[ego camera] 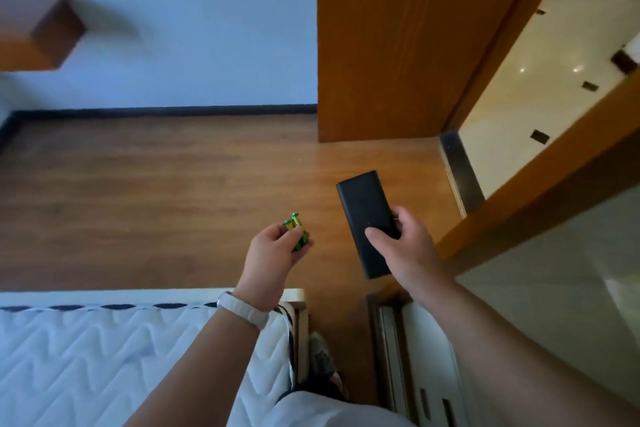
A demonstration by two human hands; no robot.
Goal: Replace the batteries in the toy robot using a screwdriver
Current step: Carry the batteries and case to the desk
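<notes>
Wooden floor [156, 191] beneath a pale wall; orange-brown door [398, 45] at right, quilted white mattress [104, 357] at lower left. Right hand [405, 246] grips a flat black rectangular device [363, 208], thumb on its face. Left hand [273, 250], above the floor, pinches green-and-gold batteries [294, 224], their ends protruding past the fingers.

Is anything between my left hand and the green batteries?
Nothing visible: the left hand already holds the green batteries in its grip. The right hand holds a black rectangular device apart from them. No toy robot is in view.
</notes>
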